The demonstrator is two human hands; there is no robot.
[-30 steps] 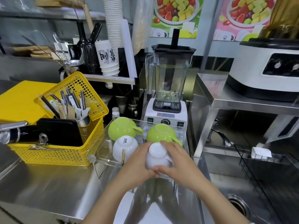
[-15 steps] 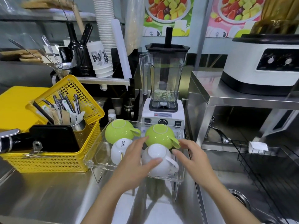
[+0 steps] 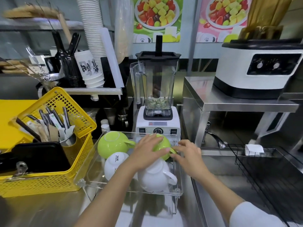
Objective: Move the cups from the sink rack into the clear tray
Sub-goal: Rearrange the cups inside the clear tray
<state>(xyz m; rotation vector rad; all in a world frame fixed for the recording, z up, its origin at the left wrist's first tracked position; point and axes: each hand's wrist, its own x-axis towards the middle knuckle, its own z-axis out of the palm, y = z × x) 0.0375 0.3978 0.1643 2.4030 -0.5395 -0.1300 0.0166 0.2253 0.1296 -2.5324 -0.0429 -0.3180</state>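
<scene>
In the lower middle of the frame, the clear tray [image 3: 177,193] stands on its thin legs on the steel counter, and four cups sit upside down inside it: a green cup [image 3: 111,145] at the back left, a second green cup [image 3: 161,145] at the back right, a small white cup [image 3: 114,163] in front on the left, and a larger white cup [image 3: 155,176] in front on the right. The left hand [image 3: 147,152] lies flat with spread fingers over the back-right green cup, resting on it rather than closed around it. The right hand [image 3: 188,155] is also open, its fingertips at that cup's handle near the tray's right wall. At the right of the frame the black wire sink rack [image 3: 262,169] holds no cups that I can see, so the moving looks finished and this is likely a last tidy-up.

The risks from here are small but real. The cups are packed close, so nudging the green one could knock it against the white cup in front and chip a rim. Pressing down near the right edge could also rock the tray on its legs, since it sits just beside the sink's edge.
</scene>
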